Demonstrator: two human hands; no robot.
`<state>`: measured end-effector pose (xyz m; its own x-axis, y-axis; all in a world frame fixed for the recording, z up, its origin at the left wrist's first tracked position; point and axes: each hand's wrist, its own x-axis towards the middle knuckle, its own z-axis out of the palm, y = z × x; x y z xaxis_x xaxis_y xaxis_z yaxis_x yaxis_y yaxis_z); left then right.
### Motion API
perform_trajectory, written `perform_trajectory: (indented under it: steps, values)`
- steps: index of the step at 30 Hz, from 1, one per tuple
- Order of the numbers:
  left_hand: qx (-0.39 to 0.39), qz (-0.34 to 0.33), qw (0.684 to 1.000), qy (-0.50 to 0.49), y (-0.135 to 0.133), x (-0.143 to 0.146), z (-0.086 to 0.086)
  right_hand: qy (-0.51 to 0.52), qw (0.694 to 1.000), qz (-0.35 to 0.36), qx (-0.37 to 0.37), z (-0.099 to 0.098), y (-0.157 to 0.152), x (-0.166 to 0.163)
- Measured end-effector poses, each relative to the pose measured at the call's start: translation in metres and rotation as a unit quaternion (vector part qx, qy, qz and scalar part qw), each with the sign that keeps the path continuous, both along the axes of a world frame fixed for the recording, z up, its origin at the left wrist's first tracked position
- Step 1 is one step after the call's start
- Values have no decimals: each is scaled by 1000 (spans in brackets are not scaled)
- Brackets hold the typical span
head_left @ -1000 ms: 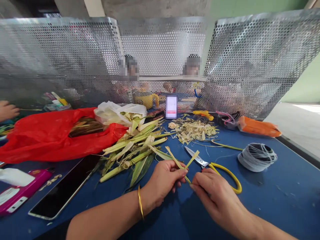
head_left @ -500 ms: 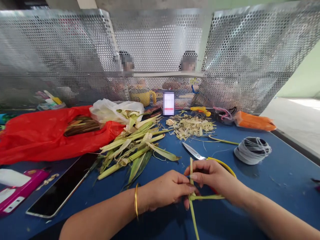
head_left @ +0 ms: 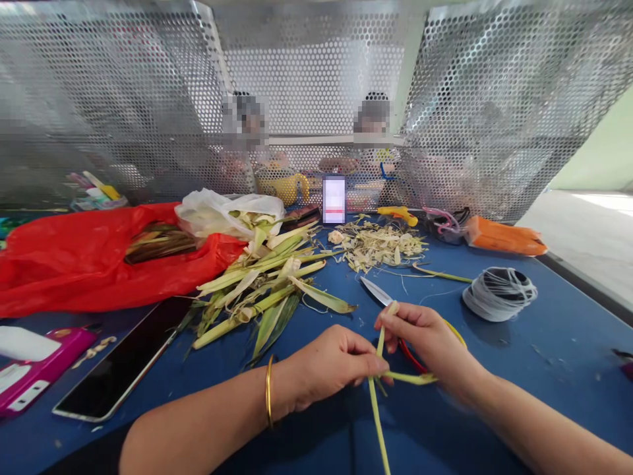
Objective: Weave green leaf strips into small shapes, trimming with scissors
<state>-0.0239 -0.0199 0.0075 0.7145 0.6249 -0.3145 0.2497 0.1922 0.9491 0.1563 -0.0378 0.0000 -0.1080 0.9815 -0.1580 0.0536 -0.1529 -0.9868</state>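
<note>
My left hand (head_left: 341, 363), with a gold bangle (head_left: 268, 390) at its wrist, pinches pale green plant strips (head_left: 377, 415) where they cross. One strip hangs down toward the front edge; another sticks out to the right. The upper end of the strip is between the thumb and fingers of my right hand (head_left: 415, 330). Partly hidden behind that hand lie scissors (head_left: 376, 291) with a red and yellow handle. Left of my hands is a heap of green and straw-coloured leaves and stalks (head_left: 267, 290), which look like corn husks.
A spool of grey-white thread (head_left: 499, 294) stands at right, near an orange packet (head_left: 505, 236). Husk scraps (head_left: 383, 245) lie beyond the scissors. At left are a red bag (head_left: 99, 264), a dark phone (head_left: 128, 359) and a magenta device (head_left: 44, 373). A perforated metal screen (head_left: 316, 86) closes the back, people behind it.
My right hand has slid up along the strip to its top end, and that end now leans to the right. My left hand keeps its pinch at the crossing, thumb pressed over it.
</note>
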Motion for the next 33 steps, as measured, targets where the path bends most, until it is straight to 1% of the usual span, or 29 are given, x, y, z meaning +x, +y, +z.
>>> perform_trajectory:
  steps: [2, 3, 4, 5, 7, 8, 9, 10, 11, 12, 15, 18, 21, 22, 23, 24, 27, 28, 29, 30, 31, 33]
  values:
    - [-17, 50, 999, -3, 3, 1, 1, -77, 996, 14, 53, 6, 2, 6]
    - [-32, 68, 997, -7, 4, 1, 2, -131, 987, 29, 90, 10, 2, 8]
    - [-49, 82, 995, -10, 6, 2, 2, -193, 971, 48, 132, 12, 1, 10]
    - [-62, 95, 993, -14, 7, 2, 2, -258, 947, 73, 177, 14, 0, 11]
    - [-73, 113, 991, -19, 9, 1, 2, -362, 888, 119, 258, 15, -2, 13]
    - [-69, 112, 991, -18, 10, 0, 2, -392, 862, 137, 290, 15, -2, 13]
    - [-62, 106, 992, -18, 11, -1, 1, -408, 844, 149, 316, 14, -3, 13]
    - [-52, 92, 994, -17, 11, -3, 1, -414, 833, 156, 332, 13, -3, 13]
    - [-40, 74, 996, -17, 12, -4, 0, -415, 829, 157, 339, 12, -3, 13]
    - [-28, 56, 998, -20, 13, -6, 0, -413, 831, 154, 339, 12, -2, 13]
    - [-5, 15, 999, -32, 15, -10, 1, -395, 850, 129, 324, 13, -2, 13]
    - [0, 3, 999, -42, 16, -11, 3, -375, 860, 106, 329, 14, -3, 13]
    - [-5, -1, 999, -47, 15, -10, 6, -377, 853, 93, 350, 13, -2, 14]
    - [-8, 3, 999, -49, 14, -10, 6, -383, 843, 91, 366, 13, -1, 15]
    - [-11, 12, 999, -50, 14, -9, 6, -392, 827, 87, 393, 14, -1, 15]
    - [-15, 26, 998, -50, 13, -8, 6, -409, 803, 78, 426, 14, -1, 16]
    - [-21, 79, 995, -60, 13, -6, 3, -471, 708, 53, 524, 18, -3, 17]
    - [-23, 91, 993, -67, 13, -5, 2, -483, 684, 58, 543, 19, -5, 16]
    - [-24, 98, 992, -74, 13, -4, 1, -484, 672, 72, 556, 19, -7, 14]
    - [-30, 100, 991, -80, 13, -4, 0, -474, 670, 97, 563, 19, -9, 12]
    - [-40, 96, 991, -82, 14, -3, -1, -456, 675, 123, 567, 19, -11, 10]
    - [-59, 83, 992, -77, 14, -3, -3, -411, 701, 161, 559, 17, -13, 6]
